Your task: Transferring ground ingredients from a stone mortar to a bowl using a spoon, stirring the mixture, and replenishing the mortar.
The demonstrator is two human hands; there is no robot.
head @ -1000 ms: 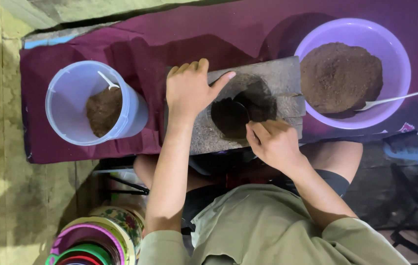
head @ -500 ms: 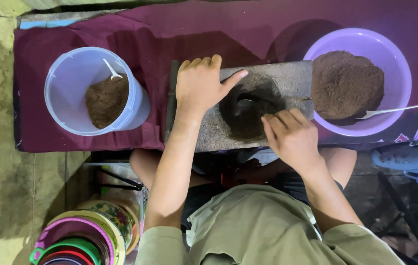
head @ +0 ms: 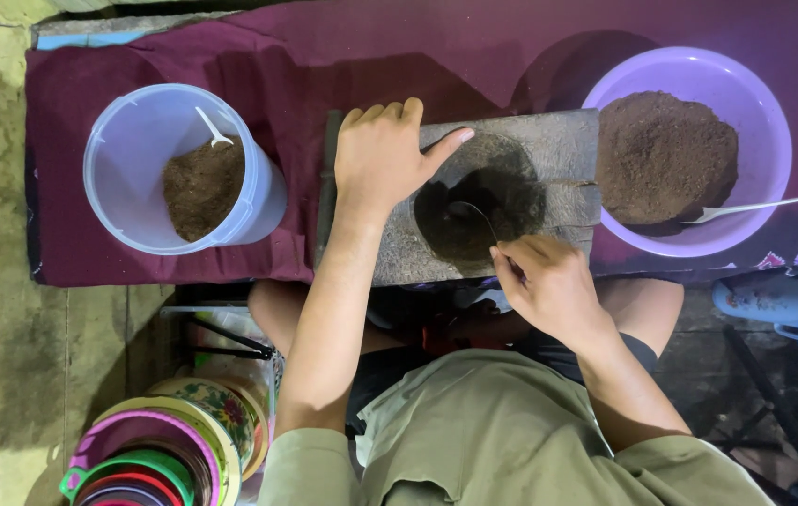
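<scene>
A grey stone slab lies on a maroon cloth, with a dark round hollow holding brown powder in its middle. My left hand rests flat on the slab's left part, thumb stretched toward the hollow's rim. My right hand is at the slab's near edge, fingers closed on the handle of a thin metal spoon whose bowl lies in the hollow.
A translucent tub at the left holds brown powder and a white spoon. A purple bowl at the right is heaped with brown powder, a metal spoon in it. Stacked coloured bowls stand lower left; a blue bottle lies at the right.
My right hand has drawn back from the hollow toward me, uncovering the spoon in it. My left hand stays on the slab.
</scene>
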